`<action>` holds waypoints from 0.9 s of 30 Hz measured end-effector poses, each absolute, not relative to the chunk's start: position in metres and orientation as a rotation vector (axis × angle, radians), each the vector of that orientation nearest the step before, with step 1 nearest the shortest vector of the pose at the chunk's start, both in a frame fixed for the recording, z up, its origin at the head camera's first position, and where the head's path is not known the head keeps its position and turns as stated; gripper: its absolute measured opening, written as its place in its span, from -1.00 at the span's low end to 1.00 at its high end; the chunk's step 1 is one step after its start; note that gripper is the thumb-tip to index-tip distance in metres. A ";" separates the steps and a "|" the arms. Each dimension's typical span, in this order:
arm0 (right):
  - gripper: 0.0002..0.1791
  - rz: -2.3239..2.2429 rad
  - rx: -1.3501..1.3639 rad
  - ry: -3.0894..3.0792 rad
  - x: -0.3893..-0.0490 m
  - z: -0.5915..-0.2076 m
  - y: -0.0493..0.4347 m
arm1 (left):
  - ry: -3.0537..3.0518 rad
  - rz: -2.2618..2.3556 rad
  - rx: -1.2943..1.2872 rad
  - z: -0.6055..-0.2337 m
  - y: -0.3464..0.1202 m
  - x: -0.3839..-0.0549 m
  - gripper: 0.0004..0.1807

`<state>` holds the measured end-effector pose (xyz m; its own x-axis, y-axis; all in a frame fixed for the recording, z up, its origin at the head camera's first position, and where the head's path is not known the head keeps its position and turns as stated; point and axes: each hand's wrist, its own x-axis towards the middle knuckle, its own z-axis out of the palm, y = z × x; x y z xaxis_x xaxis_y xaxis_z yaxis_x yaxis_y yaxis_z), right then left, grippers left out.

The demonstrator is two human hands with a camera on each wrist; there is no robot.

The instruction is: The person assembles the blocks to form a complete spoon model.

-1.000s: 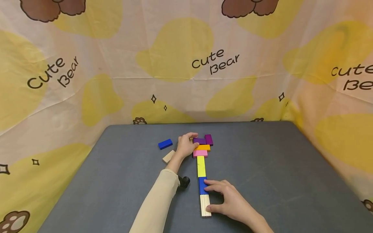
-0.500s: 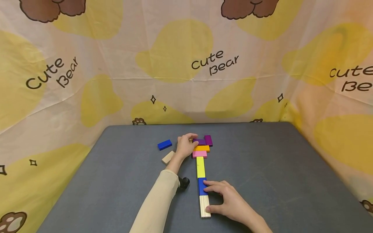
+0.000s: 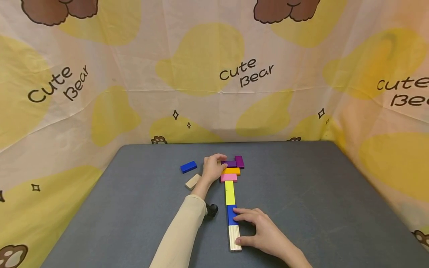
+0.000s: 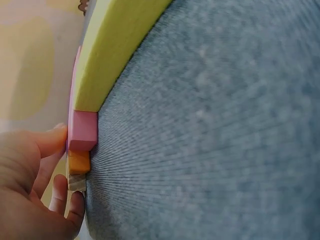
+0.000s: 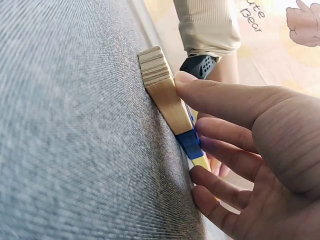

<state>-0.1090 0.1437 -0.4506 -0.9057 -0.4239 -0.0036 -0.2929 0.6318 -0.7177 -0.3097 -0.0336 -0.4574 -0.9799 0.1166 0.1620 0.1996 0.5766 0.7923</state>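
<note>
A line of wooden blocks runs up the table in the head view: a plain block [image 3: 234, 239], a blue block [image 3: 230, 219], then a yellow-green block [image 3: 229, 192]. Beyond these, a pink block [image 3: 229, 178], an orange block [image 3: 232, 171] and a purple block [image 3: 230, 163] lie crosswise. My left hand [image 3: 212, 169] curls its thumb and fingers about a plain wooden block [image 4: 77, 183] at the purple block's left end, mostly hidden by the hand. My right hand [image 3: 267, 231] rests its thumb on the near plain block and its fingertips on the blue one.
A magenta block [image 3: 239, 162] stands lengthwise at the purple block's right end. Left of my left hand lie a loose blue block [image 3: 188, 166] and a loose plain block [image 3: 192, 181]. A patterned cloth [image 3: 201, 74] hangs behind the grey table [image 3: 295, 193].
Both hands keep their places on the blocks. The whole head view shifts slightly left and down; no block has visibly moved on the table.
</note>
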 end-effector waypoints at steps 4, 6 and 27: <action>-0.37 -1.135 -0.593 2.681 -0.108 -0.450 0.143 | -2.713 -1.368 -0.271 -0.458 -0.034 -0.309 -0.72; -0.37 -1.134 -0.592 2.682 -0.108 -0.450 0.143 | -2.711 -1.375 -0.276 -0.458 -0.035 -0.309 -0.73; -0.38 -1.158 -0.603 2.690 -0.107 -0.451 0.143 | -2.722 -1.376 -0.325 -0.456 -0.039 -0.306 -0.76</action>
<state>-0.1072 0.1426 -0.4505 -0.9077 -0.4193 0.0195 -0.3024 0.6210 -0.7231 -0.3062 -0.0385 -0.4564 -0.9749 0.1542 0.1607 0.2209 0.5760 0.7871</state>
